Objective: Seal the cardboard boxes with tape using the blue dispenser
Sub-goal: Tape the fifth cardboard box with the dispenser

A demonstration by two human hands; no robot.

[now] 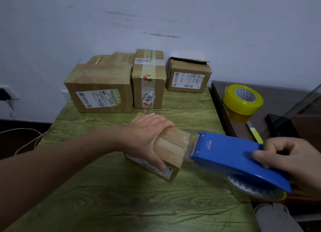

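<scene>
A small cardboard box (171, 148) lies tilted on the green wood-grain table (112, 193). My left hand (147, 136) presses down on its top and grips it. My right hand (291, 157) holds the blue tape dispenser (232, 155) by its rear. The dispenser's metal blade end touches the box's right end, where clear tape (188, 145) stretches onto the seam. Three more cardboard boxes stand at the back: a large one (100, 87), a tall taped one (148, 80), and a smaller one with a raised flap (188, 75).
A yellow tape roll (243, 99) and a black phone (279, 125) rest on a dark glossy side table (281, 96) at the right. A pale wall stands behind the boxes. A wall socket (4, 93) and white cable (24, 136) are on the left.
</scene>
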